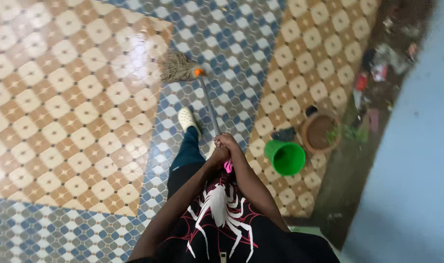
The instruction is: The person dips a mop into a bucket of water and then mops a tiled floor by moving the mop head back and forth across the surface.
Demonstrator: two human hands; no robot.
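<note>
Both hands close around the top of the mop handle (210, 109), the right hand (227, 141) above the left hand (219, 156). The string mop head (177, 67) lies far ahead on the patterned tile floor (76, 107). A green bucket (285, 157) stands near the right, beside a brown pot (321, 132) holding soil.

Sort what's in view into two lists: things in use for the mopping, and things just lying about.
In use:
- mop, head on the tiled floor
- mop handle, gripped by both the left hand and the right hand

Lying about:
- green bucket, apart from the mop
- brown plant pot
- litter along the wall
</note>
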